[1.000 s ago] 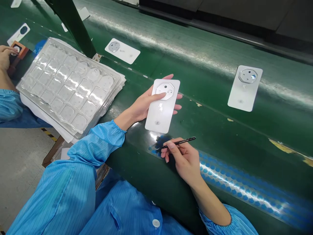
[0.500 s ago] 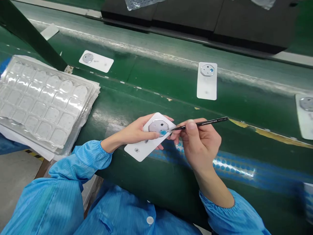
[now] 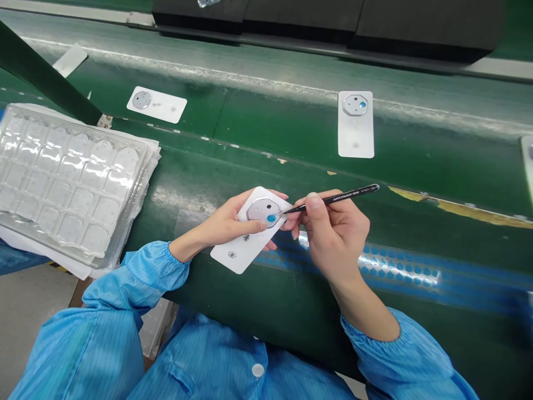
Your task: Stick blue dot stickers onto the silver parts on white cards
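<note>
My left hand (image 3: 227, 222) is closed on a white rounded panel (image 3: 235, 250), tilted above the green work surface. The panel carries a silver octagonal plate (image 3: 259, 210) with small dark holes and a round blue sticker (image 3: 271, 218). My left thumb lies across the plate's lower edge, beside the sticker. Black tweezers (image 3: 343, 196) are pinched in my right hand (image 3: 337, 233), their thin tip at the blue sticker. Whether the tip grips the sticker or only touches it, I cannot tell. Below my hands lies a clear strip of blue round stickers (image 3: 400, 269).
A stack of clear plastic trays (image 3: 75, 189) stands at the left, beside a slanting green post (image 3: 50, 78). Further white panels lie on the green belt, one at left (image 3: 170, 106) and one at right (image 3: 356, 133). Black blocks (image 3: 300, 22) line the back.
The camera view has shifted slightly. My hands keep their grips, and the tweezers' tip stays at the blue sticker, which shows a little more clearly now.
</note>
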The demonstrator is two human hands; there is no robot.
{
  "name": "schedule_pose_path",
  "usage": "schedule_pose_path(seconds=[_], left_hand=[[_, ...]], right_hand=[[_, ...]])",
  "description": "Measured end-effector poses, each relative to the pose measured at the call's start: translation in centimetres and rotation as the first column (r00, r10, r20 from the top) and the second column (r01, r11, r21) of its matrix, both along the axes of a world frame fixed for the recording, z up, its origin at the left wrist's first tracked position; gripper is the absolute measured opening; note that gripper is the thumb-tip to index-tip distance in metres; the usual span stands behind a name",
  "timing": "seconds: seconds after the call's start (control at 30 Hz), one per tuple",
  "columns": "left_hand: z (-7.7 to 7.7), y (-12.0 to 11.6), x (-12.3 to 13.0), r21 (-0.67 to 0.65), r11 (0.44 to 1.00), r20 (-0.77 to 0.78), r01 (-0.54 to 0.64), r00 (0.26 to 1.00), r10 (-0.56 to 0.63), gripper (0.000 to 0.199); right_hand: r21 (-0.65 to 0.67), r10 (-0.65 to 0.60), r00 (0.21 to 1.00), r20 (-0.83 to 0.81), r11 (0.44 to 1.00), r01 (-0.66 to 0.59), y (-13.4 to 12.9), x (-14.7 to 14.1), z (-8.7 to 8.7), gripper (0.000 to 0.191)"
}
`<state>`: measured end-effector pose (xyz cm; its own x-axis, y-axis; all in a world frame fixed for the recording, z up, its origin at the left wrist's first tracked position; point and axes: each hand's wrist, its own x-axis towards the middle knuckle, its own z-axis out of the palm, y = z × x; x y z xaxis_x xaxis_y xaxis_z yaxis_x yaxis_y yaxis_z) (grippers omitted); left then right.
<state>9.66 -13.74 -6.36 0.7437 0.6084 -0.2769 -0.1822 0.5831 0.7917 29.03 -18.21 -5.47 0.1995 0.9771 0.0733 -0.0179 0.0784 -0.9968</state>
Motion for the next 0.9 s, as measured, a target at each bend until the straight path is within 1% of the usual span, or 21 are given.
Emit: schedule_pose_path(seconds=[0.13,0.27,0.43,0.6,0.73,0.9], left_hand=[[0.27,-0.04,0.04,0.004,1.0,-0.017,-0.011,1.0,0.011,0.057],[0.49,-0.12,0.06,-0.007,1.0,-0.029,-0.014,0.999,0.014,0.06],[0.49,-0.12,0.07,0.001,1.0,-0.02,-0.021,1.0,0.021,0.057],[0.55,-0.12,0.09,-0.001,1.0,-0.017,-0.023,1.0,0.023,0.055],[0.66,-0.21,0.06,-0.008,1.0,-0.043,-0.028,0.999,0.027,0.059],[0.58,-0.25,0.0,-0.012,1.0,-0.053,-0.018,0.998,0.017,0.061]], right_hand=[[0.005,0.007,1.0,0.009,1.0,-0.007,0.08,-0.01,0.13,0.024],[0.01,-0.003,1.0,0.001,1.0,0.003,0.13,-0.08,0.07,0.027],[0.016,-0.011,1.0,-0.021,1.0,0.011,0.12,-0.14,-0.08,0.026],[0.033,-0.019,1.0,-0.012,0.999,0.02,0.17,-0.23,0.16,0.028],[0.023,-0.019,1.0,0.021,1.0,0.019,0.15,-0.26,0.23,0.03],[0.036,-0.015,1.0,0.02,0.999,0.014,0.12,-0.24,0.13,0.029]])
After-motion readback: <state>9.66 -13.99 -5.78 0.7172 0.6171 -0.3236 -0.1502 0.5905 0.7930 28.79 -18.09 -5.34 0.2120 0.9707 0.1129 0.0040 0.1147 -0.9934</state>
